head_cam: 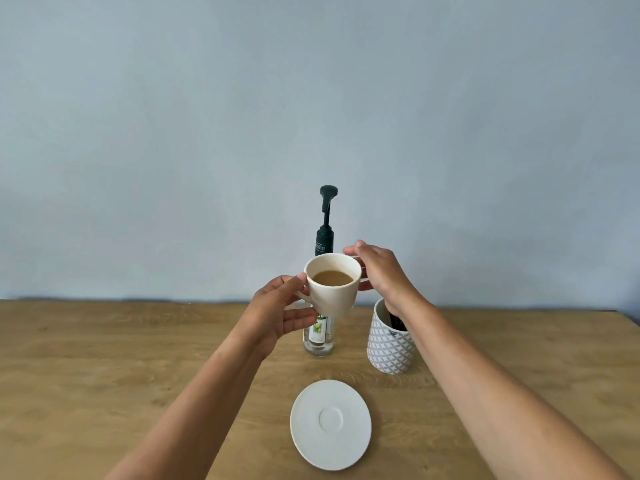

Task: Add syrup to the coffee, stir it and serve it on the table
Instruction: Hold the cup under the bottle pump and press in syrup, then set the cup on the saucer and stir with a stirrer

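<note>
Two bare hands hold one white ceramic cup (334, 294) in the air above the light wooden bench (104, 358), in front of a pale blue-grey wall (311, 98). The cup stands close to upright, its long axis near vertical and its mouth facing up. Its handle points to the person's left. Light brown milky coffee (332, 278) fills most of it.

The left hand (277, 311) has a closed grip at the handle side, thumb on top near the rim and fingers curled underneath. The right hand (381, 271) has a looser, half-open grip curved round the cup's right side, its thumb tip at the far rim and a finger against the wall.

One clear glass syrup bottle (318, 341) with a tall black pump (325, 230) stands upright on the bench behind the cup, which covers its middle in this view. The pump's spout bends downward above the cup's far rim.

One grey-and-white patterned cylindrical holder (389, 346) stands just right of the bottle, partly behind the right wrist, with dark items inside that are too hidden to name. One round white saucer (330, 441) lies flat on the bench nearer the person, below the raised cup.
</note>
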### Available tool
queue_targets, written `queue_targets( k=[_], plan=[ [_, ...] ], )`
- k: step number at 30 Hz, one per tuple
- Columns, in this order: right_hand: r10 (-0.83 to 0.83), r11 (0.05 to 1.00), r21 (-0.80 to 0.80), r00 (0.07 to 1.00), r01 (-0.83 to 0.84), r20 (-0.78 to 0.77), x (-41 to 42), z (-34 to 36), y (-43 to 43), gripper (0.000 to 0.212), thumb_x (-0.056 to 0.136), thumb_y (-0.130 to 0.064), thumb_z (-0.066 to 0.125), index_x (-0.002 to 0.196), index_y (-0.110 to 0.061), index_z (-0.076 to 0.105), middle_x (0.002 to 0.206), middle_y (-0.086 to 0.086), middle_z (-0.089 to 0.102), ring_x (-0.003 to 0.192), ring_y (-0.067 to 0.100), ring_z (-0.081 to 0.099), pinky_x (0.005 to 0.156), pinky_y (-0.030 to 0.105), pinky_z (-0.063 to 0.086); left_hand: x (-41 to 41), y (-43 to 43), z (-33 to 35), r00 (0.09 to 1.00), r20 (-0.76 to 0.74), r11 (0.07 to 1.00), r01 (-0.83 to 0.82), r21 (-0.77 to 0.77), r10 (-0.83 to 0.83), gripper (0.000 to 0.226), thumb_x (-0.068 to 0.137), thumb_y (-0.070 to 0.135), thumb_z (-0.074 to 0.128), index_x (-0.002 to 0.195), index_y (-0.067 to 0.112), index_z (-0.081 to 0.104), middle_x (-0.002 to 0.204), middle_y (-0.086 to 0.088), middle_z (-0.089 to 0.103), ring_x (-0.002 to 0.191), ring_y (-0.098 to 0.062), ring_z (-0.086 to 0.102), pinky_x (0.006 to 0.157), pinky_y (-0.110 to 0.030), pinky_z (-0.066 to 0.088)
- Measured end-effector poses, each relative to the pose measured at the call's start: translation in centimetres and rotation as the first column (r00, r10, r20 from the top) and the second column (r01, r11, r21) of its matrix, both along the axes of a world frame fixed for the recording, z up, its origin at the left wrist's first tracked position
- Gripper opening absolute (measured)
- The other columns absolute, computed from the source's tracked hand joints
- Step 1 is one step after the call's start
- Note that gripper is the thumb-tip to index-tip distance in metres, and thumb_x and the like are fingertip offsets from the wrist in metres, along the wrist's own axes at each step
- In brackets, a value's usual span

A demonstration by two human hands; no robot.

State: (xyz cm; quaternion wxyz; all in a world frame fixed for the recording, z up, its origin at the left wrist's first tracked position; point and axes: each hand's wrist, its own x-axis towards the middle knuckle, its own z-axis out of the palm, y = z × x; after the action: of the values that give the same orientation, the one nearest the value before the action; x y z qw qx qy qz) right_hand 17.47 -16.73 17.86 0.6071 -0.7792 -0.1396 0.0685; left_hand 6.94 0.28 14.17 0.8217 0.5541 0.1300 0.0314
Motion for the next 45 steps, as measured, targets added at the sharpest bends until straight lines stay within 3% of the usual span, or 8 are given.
queue_targets(
  k=[8,13,18,21,24,29,39,45],
  plan=[
    [-0.067,0.997,0.021,0.988,0.071,-0.137,-3.1,-7.7,-1.3,0.049,0.098,-0.037,0.043,0.093,0.008,0.062,0.080,0.019,0.062,0.075,0.021,0.061,0.063,0.033,0.052,-2.0,-1.5,-5.4,0.992,-0.121,0.999,-0.036,0.007,0.037,0.022,0.099,0.024,0.059,0.079,0.014,0.057,0.100,-0.012,0.064,0.065,-0.033,0.069,0.062,-0.036,0.065],
    [-0.117,0.993,-0.010,0.975,0.117,-0.190,-5.1,-12.9,-1.8,0.041,0.097,-0.034,0.046,0.085,0.002,0.062,0.074,0.010,0.058,0.068,0.018,0.057,0.057,0.026,0.050,-3.2,-2.4,-9.3,0.979,-0.202,0.999,-0.039,0.015,0.042,0.023,0.099,0.021,0.058,0.078,0.016,0.050,0.087,-0.005,0.065,0.066,-0.031,0.066,0.065,-0.035,0.062],
    [-0.173,0.985,-0.044,0.949,0.167,-0.265,-7.2,-17.4,-2.5,0.036,0.096,-0.032,0.046,0.076,-0.005,0.058,0.072,0.013,0.054,0.068,0.022,0.055,0.062,0.035,0.050,-4.6,-3.5,-13.2,0.959,-0.282,1.000,-0.016,0.021,0.021,0.024,0.099,0.018,0.059,0.077,0.014,0.049,0.089,-0.009,0.067,0.066,-0.030,0.067,0.066,-0.035,0.063],
    [-0.187,0.982,-0.033,0.943,0.185,-0.274,-7.8,-18.9,-2.7,0.041,0.096,-0.031,0.046,0.083,0.007,0.055,0.074,0.012,0.054,0.070,0.021,0.053,0.064,0.035,0.047,-5.2,-3.6,-14.5,0.955,-0.297,1.000,-0.004,0.019,0.010,0.023,0.100,0.019,0.058,0.079,0.013,0.050,0.093,-0.012,0.066,0.071,-0.032,0.067,0.077,-0.041,0.061],
    [-0.196,0.980,-0.039,0.938,0.193,-0.286,-8.5,-20.0,-3.0,0.038,0.096,-0.032,0.046,0.084,0.001,0.060,0.077,0.012,0.060,0.074,0.022,0.057,0.068,0.036,0.048,-5.5,-3.8,-15.7,0.948,-0.318,1.000,0.002,0.018,0.004,0.021,0.100,0.020,0.058,0.082,0.012,0.051,0.094,-0.012,0.066,0.076,-0.033,0.065,0.085,-0.044,0.058],
    [-0.214,0.976,-0.032,0.931,0.215,-0.296,-9.1,-21.6,-3.3,0.037,0.096,-0.032,0.046,0.092,0.001,0.062,0.089,0.026,0.065,0.075,0.021,0.059,0.069,0.039,0.051,-5.7,-4.3,-17.2,0.941,-0.337,0.999,-0.015,0.033,0.026,0.020,0.101,0.019,0.056,0.083,0.012,0.053,0.084,-0.009,0.069,0.071,-0.023,0.068,0.072,-0.034,0.059],
    [-0.226,0.974,-0.073,0.929,0.214,-0.292,-9.6,-22.1,-3.4,0.037,0.097,-0.033,0.048,0.068,-0.014,0.063,0.068,0.002,0.062,0.070,0.016,0.057,0.064,0.032,0.042,-5.1,-3.9,-18.3,0.943,-0.322,0.985,-0.025,0.169,0.079,0.023,0.103,0.016,0.052,0.082,0.009,0.054,0.087,-0.012,0.068,0.085,-0.020,0.066,0.068,-0.029,0.058],
    [-0.199,0.979,-0.099,0.944,0.179,-0.264,-9.5,-22.1,-3.4,0.036,0.097,-0.032,0.048,0.068,-0.014,0.060,0.065,-0.001,0.058,0.065,0.013,0.053,0.061,0.031,0.039,-5.4,-3.7,-18.8,0.953,-0.291,0.980,-0.028,0.196,0.086,0.021,0.102,0.016,0.053,0.082,0.010,0.056,0.079,-0.003,0.070,0.084,-0.016,0.068,0.071,-0.029,0.059]
  ],
)
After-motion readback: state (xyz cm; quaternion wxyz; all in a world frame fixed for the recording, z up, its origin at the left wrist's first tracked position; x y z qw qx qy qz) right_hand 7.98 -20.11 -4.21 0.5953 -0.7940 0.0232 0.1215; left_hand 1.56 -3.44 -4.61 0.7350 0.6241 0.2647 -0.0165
